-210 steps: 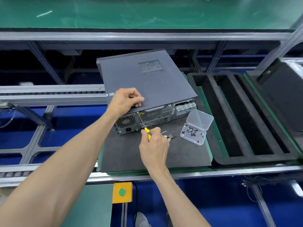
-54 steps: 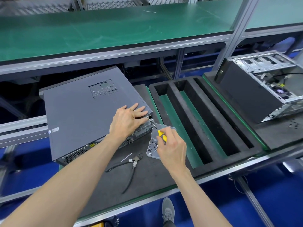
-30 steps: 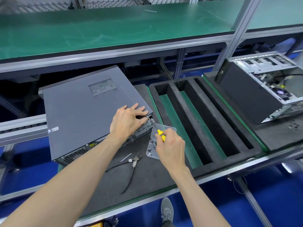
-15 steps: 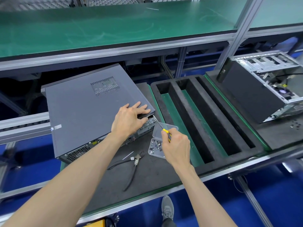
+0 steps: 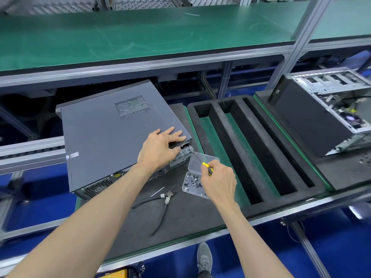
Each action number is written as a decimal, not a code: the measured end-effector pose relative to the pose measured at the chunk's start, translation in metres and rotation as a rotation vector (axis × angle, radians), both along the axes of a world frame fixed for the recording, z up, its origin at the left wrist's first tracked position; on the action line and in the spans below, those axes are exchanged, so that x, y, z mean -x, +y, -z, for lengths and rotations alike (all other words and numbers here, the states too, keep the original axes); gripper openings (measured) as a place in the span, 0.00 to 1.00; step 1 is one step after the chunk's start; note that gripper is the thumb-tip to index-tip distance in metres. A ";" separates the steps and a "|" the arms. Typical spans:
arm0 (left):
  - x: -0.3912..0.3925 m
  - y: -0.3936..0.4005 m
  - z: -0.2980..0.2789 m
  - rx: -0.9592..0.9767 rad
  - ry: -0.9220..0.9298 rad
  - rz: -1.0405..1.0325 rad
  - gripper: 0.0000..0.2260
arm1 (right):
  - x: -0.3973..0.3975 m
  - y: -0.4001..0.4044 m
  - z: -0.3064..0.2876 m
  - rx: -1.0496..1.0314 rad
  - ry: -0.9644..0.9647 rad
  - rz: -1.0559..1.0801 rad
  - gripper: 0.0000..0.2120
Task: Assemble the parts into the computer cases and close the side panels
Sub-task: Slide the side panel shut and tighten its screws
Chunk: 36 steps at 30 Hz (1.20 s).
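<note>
Computer case: we see a grey computer case (image 5: 112, 137) lying flat on a dark mat (image 5: 186, 213) on the desk (image 5: 200, 235), its side panel (image 5: 104, 127) facing up and already seated.
Left hand: our left hand (image 5: 160, 147) lies on the panel's near right corner, fingers spread flat on top and the thumb tucked over the edge, pressing it down.
Right hand: our right hand (image 5: 218, 181) pinches the yellow handle of a small screwdriver (image 5: 197, 158); its thin shaft reaches to the case's rear corner, just under the left fingers.
Screw box: a clear plastic screw box (image 5: 193, 182) lies open just beside the case, partly under the right hand, with small dark screws inside.
Pliers: black-handled pliers (image 5: 162, 203) rest on the mat, near the box.
Foam tray: a black foam tray (image 5: 251, 157) with long slots lies to the right.
Second case: farther right, an open computer case (image 5: 325, 125) shows its metal frame and wiring.
Step in hand: we judge the panel screw at this corner is being driven.
Next move: it calls for keeping the tip square in the screw head while the left hand holds the panel down.
Change: compared with seven seconds ago, the screwdriver works at the right rear corner, not near the fan grille, and the left hand has shifted there too; over the last second the pose has barely changed.
</note>
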State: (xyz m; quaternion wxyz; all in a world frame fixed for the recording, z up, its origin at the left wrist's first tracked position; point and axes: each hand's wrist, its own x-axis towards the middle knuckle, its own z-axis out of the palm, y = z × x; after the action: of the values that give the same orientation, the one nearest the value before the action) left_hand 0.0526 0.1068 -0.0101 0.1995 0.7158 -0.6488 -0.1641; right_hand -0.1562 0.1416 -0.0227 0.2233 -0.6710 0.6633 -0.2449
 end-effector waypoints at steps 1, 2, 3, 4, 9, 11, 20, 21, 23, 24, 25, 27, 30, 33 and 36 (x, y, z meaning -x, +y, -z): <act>0.000 0.000 -0.001 -0.008 0.006 0.003 0.19 | 0.000 0.000 -0.001 0.007 -0.008 0.001 0.12; 0.000 0.000 -0.003 -0.018 0.014 0.004 0.19 | 0.000 0.000 -0.003 0.015 -0.019 0.004 0.12; 0.000 0.001 -0.005 -0.021 0.041 0.002 0.19 | 0.001 0.001 -0.004 0.026 -0.032 0.004 0.12; -0.001 0.002 -0.007 -0.008 0.097 -0.002 0.19 | 0.001 0.001 -0.006 0.036 -0.045 0.003 0.12; 0.012 0.022 -0.020 0.313 0.299 -0.088 0.10 | 0.005 0.003 -0.016 0.087 -0.097 -0.015 0.11; 0.024 0.028 -0.026 0.398 0.351 -0.221 0.05 | 0.006 0.004 -0.019 0.112 -0.107 -0.031 0.11; 0.059 0.035 -0.023 -0.010 1.485 -0.467 0.07 | 0.000 0.011 -0.023 0.193 -0.178 -0.090 0.13; 0.058 0.034 -0.023 0.004 1.537 -0.497 0.07 | -0.001 0.012 -0.023 0.200 -0.176 -0.096 0.14; 0.055 0.036 -0.023 0.038 1.608 -0.554 0.05 | -0.003 0.013 -0.023 0.210 -0.185 -0.103 0.14; 0.052 0.038 -0.022 0.059 1.637 -0.587 0.05 | -0.003 0.014 -0.022 0.216 -0.195 -0.102 0.14; 0.049 0.040 -0.021 0.079 1.660 -0.617 0.05 | -0.002 0.014 -0.021 0.222 -0.206 -0.105 0.14; 0.044 0.044 -0.018 0.087 1.686 -0.646 0.05 | 0.000 0.016 -0.018 0.227 -0.234 -0.123 0.14; 0.041 0.050 -0.016 -0.014 1.660 -0.608 0.05 | 0.000 0.018 -0.014 0.210 -0.271 -0.155 0.11; 0.040 0.052 -0.015 -0.076 1.622 -0.557 0.09 | -0.002 0.018 -0.012 0.195 -0.286 -0.176 0.10; 0.038 0.051 -0.016 -0.050 1.614 -0.561 0.05 | 0.000 0.017 -0.012 0.191 -0.281 -0.202 0.10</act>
State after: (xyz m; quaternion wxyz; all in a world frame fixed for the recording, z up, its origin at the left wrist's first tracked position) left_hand 0.0143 0.1580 0.0060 0.6180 0.5181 -0.1031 -0.5823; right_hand -0.1564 0.1584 -0.0102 0.2725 -0.7114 0.5287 -0.3743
